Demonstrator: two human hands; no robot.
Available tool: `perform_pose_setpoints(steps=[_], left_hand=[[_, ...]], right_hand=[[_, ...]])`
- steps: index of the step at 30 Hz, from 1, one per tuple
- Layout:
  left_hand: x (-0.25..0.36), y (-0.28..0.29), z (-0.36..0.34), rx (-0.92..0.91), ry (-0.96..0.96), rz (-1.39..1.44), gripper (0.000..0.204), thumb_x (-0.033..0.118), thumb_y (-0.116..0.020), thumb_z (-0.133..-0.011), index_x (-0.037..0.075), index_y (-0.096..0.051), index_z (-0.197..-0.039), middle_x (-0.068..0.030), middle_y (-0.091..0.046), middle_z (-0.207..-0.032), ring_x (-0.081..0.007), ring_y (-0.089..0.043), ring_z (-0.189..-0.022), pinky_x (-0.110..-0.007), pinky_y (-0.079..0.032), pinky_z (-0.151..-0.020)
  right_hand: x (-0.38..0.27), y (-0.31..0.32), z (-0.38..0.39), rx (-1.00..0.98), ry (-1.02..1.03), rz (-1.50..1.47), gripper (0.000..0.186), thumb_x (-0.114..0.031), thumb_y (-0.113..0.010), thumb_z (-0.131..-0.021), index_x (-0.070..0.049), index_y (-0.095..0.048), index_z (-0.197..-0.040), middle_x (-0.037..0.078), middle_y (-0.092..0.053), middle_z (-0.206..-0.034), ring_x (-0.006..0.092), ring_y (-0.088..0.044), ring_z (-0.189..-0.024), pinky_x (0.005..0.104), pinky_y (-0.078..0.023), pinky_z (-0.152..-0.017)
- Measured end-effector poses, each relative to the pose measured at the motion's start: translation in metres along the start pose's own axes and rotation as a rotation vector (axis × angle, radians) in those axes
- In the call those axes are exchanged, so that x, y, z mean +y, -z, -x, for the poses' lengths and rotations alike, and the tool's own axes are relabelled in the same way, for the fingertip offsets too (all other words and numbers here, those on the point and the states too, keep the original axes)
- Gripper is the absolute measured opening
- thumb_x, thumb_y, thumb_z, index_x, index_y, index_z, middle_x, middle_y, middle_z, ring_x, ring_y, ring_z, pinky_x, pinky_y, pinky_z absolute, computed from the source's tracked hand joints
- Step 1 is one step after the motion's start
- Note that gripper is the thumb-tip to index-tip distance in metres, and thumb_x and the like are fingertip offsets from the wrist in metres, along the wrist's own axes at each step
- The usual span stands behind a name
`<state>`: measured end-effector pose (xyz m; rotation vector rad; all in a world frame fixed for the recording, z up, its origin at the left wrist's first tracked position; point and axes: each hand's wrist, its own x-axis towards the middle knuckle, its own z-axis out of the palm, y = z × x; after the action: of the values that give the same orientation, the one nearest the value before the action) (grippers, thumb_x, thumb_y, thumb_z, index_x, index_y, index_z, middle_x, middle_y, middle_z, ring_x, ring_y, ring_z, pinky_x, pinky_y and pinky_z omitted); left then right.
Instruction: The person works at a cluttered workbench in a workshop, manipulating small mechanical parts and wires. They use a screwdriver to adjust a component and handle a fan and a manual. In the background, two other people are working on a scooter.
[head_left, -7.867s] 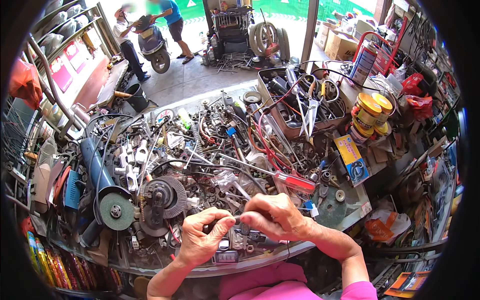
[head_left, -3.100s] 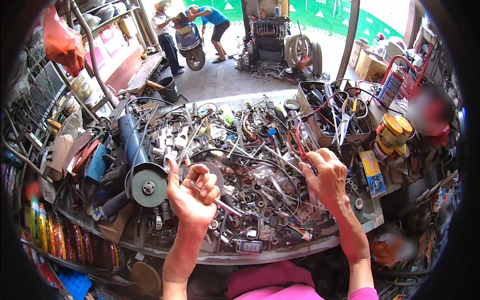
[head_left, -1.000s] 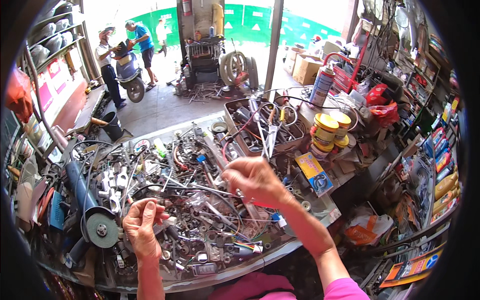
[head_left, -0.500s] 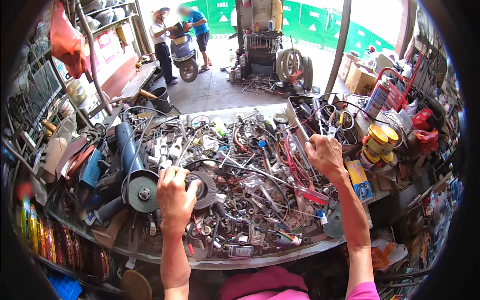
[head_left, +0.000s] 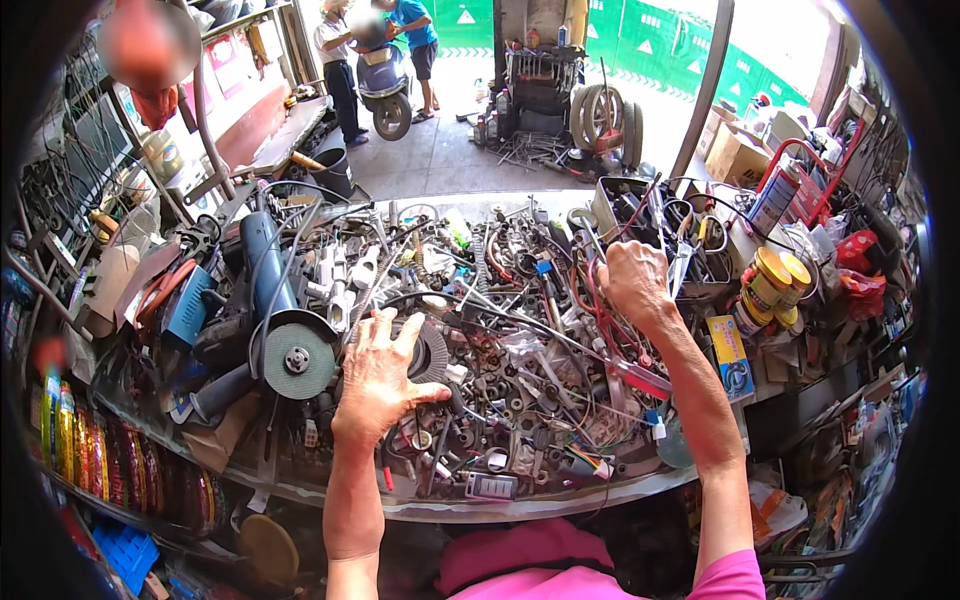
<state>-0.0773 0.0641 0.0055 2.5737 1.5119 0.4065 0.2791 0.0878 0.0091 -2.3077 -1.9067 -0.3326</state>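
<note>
Angle grinder: at my far left I have the blue-bodied tool (head_left: 265, 265), its long axis running away from me, with the green disc (head_left: 298, 360) at its near end.
Left hand: I see the left hand (head_left: 375, 385) palm down, fingers spread wide and thumb out to the right; nothing shows in its grasp.
Flap disc: the grey abrasive wheel (head_left: 432, 350) sits right beside that hand, partly covered by its fingers; I cannot tell whether they touch.
Middle: loose metal parts (head_left: 520, 400) cover the surface (head_left: 540, 507) between the two hands.
Screwdriver: its red handle (head_left: 642, 379) lies on my side of the right hand, close by the forearm; its long axis slants from far left to near right, so the right arm is much the nearer.
Right hand: the right hand (head_left: 637, 285) is curled narrow, knuckles up, near the red cables (head_left: 598, 305); I cannot tell whether it grips anything.
Metal box: the tool-filled box (head_left: 605, 212) stands just beyond it, partly behind the hand.
</note>
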Motion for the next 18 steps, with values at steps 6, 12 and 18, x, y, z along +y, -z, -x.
perform_pose_setpoints(steps=[6, 12, 18], left_hand=[[0.003, 0.004, 0.000, -0.028, -0.004, -0.017, 0.087, 0.030, -0.084, -0.057, 0.012, -0.054, -0.137, -0.0186, -0.047, -0.136, -0.0381, -0.047, -0.124, -0.047, -0.042, -0.106], [-0.002, 0.006, -0.006, 0.099, -0.033, 0.133, 0.084, 0.033, -0.085, -0.056, 0.009, -0.058, -0.132, -0.0178, -0.053, -0.124, -0.0373, -0.052, -0.117, -0.047, -0.044, -0.103], [-0.004, 0.027, -0.009, 0.303, 0.077, 0.816, 0.081, 0.022, -0.084, -0.063, -0.001, -0.055, -0.134, -0.0128, -0.062, -0.120, -0.0210, -0.061, -0.108, -0.035, -0.047, -0.101]], right_hand=[[0.008, -0.006, 0.003, -0.008, -0.037, 0.021, 0.025, -0.022, -0.062, -0.077, 0.000, -0.073, -0.081, 0.022, -0.071, -0.082, 0.0379, -0.071, -0.080, 0.0469, -0.056, -0.075], [0.003, 0.009, 0.020, 0.144, 0.016, -0.096, 0.026, -0.021, -0.059, -0.082, 0.001, -0.067, -0.072, 0.022, -0.067, -0.072, 0.0377, -0.069, -0.071, 0.0493, -0.054, -0.069], [-0.077, 0.050, 0.093, -0.077, 0.452, -0.402, 0.036, -0.029, -0.061, -0.092, -0.004, -0.061, -0.067, 0.016, -0.061, -0.060, 0.0340, -0.065, -0.058, 0.0467, -0.051, -0.058]])
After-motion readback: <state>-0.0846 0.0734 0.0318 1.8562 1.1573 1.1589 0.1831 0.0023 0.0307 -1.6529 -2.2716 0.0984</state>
